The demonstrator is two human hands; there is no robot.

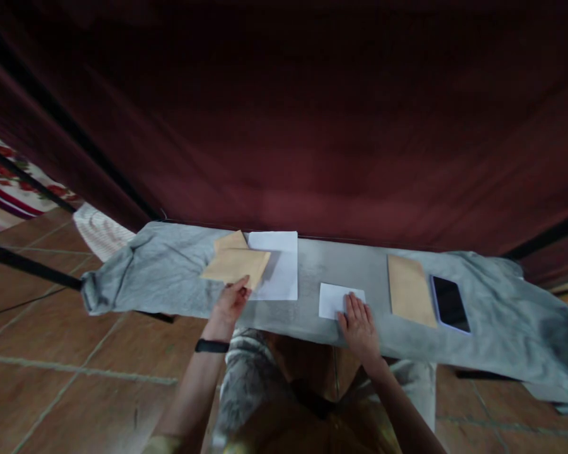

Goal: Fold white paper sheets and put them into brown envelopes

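My left hand [234, 299] pinches the lower right corner of a brown kraft-paper envelope [234, 265], raised a little above the bench. Under and behind it a second brown paper piece [231, 241] shows only in part. A stack or sheet of white paper [284, 268] lies beside them, its left side partly covered by the held envelope. To the right, my right hand [360, 325] rests flat, fingers stretched out, on a small white folded paper [332, 301], covering its right part.
A grey cloth [312, 258] covers the narrow bench. Another brown envelope [409, 290] lies right of my right hand, with a phone [449, 304], its screen dark, beside it. A dark red curtain [312, 157] hangs along the far edge. Tiled floor [123, 353] surrounds the bench.
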